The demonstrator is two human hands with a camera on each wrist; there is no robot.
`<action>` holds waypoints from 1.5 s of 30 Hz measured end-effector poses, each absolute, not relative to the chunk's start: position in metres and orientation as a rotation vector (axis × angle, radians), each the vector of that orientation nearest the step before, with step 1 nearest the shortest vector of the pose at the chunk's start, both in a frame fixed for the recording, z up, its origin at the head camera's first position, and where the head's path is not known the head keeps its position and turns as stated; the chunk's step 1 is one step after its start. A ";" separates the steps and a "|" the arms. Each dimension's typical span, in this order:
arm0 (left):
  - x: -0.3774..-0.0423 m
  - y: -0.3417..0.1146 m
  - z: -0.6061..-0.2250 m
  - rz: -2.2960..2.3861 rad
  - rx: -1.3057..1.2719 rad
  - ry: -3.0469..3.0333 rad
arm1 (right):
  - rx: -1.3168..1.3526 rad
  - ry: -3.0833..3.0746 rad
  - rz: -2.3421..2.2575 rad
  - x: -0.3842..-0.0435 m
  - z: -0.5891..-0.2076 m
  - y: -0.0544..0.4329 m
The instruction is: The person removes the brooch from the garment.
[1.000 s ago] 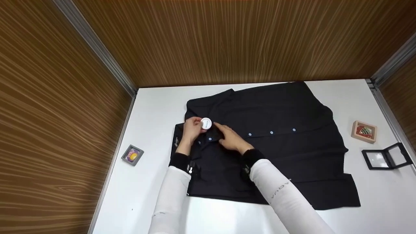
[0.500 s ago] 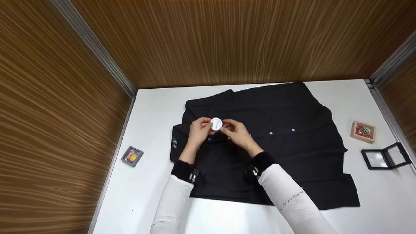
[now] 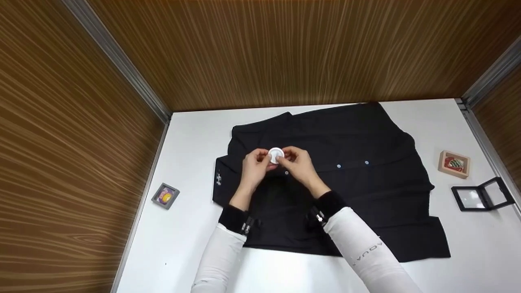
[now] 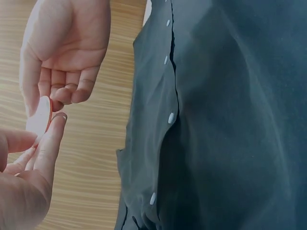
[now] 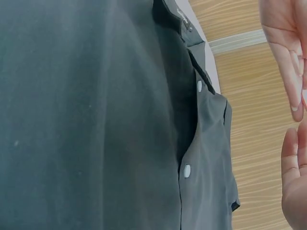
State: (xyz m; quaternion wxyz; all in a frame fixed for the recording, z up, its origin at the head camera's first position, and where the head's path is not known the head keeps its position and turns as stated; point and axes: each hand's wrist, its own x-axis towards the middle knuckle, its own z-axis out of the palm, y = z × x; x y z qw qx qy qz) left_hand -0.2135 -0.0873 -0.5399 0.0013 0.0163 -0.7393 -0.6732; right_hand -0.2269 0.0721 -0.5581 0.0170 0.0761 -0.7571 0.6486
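Observation:
A flat, round white disc (image 3: pixel 276 151) with a paler centre is held above the middle-left of a dark button-up shirt (image 3: pixel 378 195). My left hand (image 3: pixel 252 171) pinches its left edge, while the thumb and fingers of my right hand (image 3: pixel 302 167) grip the right side. Both thumbs lie over its face. The left wrist view catches the disc (image 4: pixel 38 123) nearly edge-on, with a reddish rim. In the right wrist view the disc is mostly out of sight beyond the right edge. Pale buttons run along the shirt's front placket.
On the white table (image 3: pixel 195 138), a small grey framed box (image 3: pixel 165 196) with a purple and yellow picture lies at left. A wooden framed box (image 3: pixel 454 164) and an unfolded black frame (image 3: pixel 482 195) lie at right. Wood-grain panels (image 3: pixel 301 53) enclose the back and sides.
My left hand has carried the white disc rightward. My right hand has lifted off the shirt and taken hold of the disc's right side; both thumbs now lie on its face.

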 end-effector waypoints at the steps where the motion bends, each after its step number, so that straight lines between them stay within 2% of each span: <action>1: -0.213 -0.087 -0.540 -2.108 0.058 -2.322 | 0.229 -2.356 2.011 -0.227 -0.558 0.072; 24: -0.214 -0.087 -0.538 -1.929 -0.040 -2.420 | 0.170 -2.321 2.172 -0.228 -0.558 0.074; 45: -0.214 -0.086 -0.541 -1.971 -0.002 -2.409 | 0.186 -2.295 2.203 -0.226 -0.563 0.076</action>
